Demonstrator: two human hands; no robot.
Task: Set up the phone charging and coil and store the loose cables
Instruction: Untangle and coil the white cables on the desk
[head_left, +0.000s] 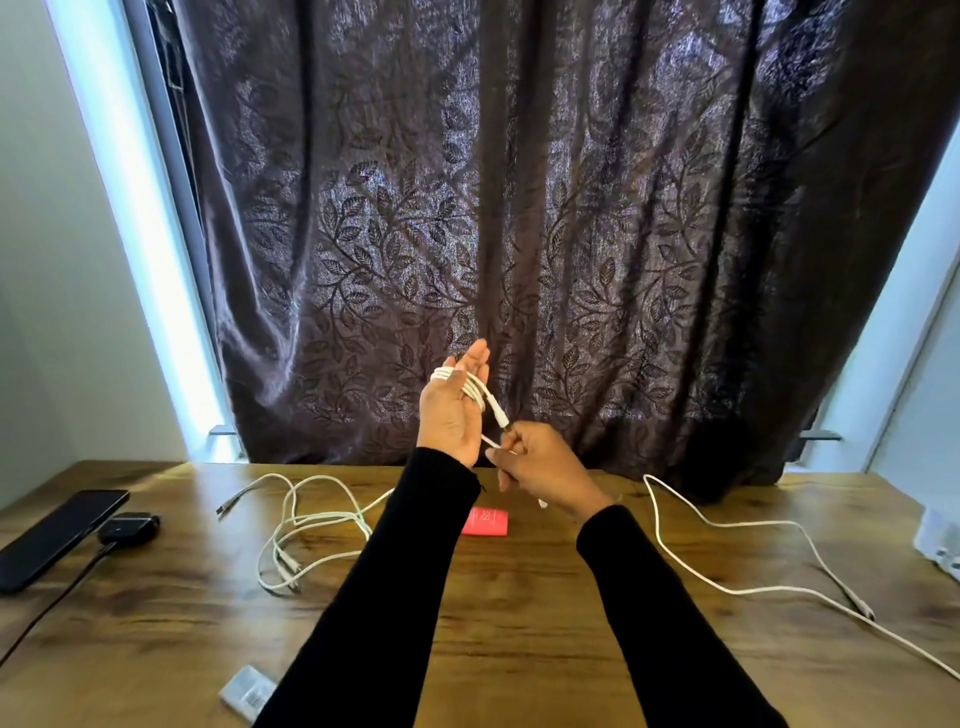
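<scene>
My left hand (453, 408) is raised above the table with its fingers straight, and a white cable (470, 387) is wound in several loops around the palm. Just below it, my right hand (545, 465) pinches the free end of that cable near its plug. A tangled white cable (311, 525) lies loose on the wooden table (493, 639) to the left of my arms. Another long white cable (727, 558) trails across the right side. A black phone (57, 538) lies at the far left with a black charger block (127, 526) and black cord beside it.
A small red box (485, 521) sits on the table between my arms. A grey packet with a barcode (248, 693) lies near the front edge. A white object (940, 540) stands at the right edge. A dark leaf-patterned curtain (519, 234) hangs behind the table.
</scene>
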